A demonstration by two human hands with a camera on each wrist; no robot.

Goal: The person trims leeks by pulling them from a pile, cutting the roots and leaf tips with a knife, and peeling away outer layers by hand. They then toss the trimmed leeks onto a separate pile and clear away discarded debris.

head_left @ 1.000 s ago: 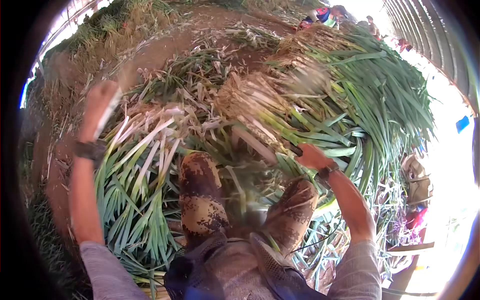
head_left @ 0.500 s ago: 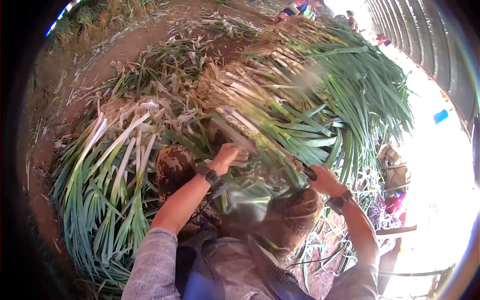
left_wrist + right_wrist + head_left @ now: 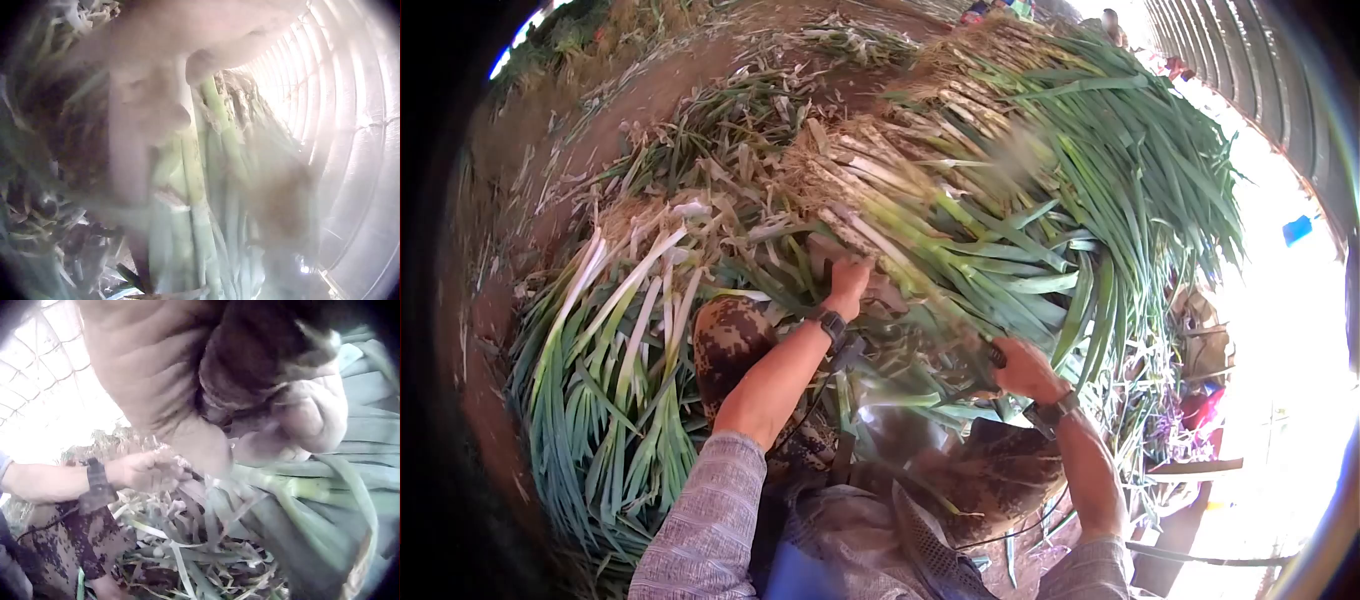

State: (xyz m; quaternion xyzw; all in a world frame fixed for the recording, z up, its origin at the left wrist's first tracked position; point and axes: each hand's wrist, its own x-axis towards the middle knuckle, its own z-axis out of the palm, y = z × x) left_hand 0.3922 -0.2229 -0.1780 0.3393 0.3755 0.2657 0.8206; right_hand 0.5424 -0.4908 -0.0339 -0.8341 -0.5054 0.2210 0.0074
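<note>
Leek stalks [image 3: 870,240] slant between the hands in the head view. The left hand [image 3: 847,285] is at their pale end; in the left wrist view its blurred fingertips [image 3: 199,67] pinch a pale green leek stalk [image 3: 194,162]. Further right, the right hand [image 3: 1025,370] grips a dark ribbed handle [image 3: 997,355]. The right wrist view shows that hand [image 3: 275,419] with fingers curled round the dark handle [image 3: 250,356], close beside green leaves [image 3: 300,487]. What the handle joins to is blurred.
A large leek pile [image 3: 1140,150] spreads at the upper right, and more leeks [image 3: 620,370] lie at the left. Leaf scraps [image 3: 720,130] cover the ground. The person's patterned knees [image 3: 730,345] flank the work. A curved ribbed wall [image 3: 1250,80] stands at the right.
From high at the left, the left hand has come to the middle, then slightly up to the stalks' pale end. The right hand has shifted slightly left and down with the handle.
</note>
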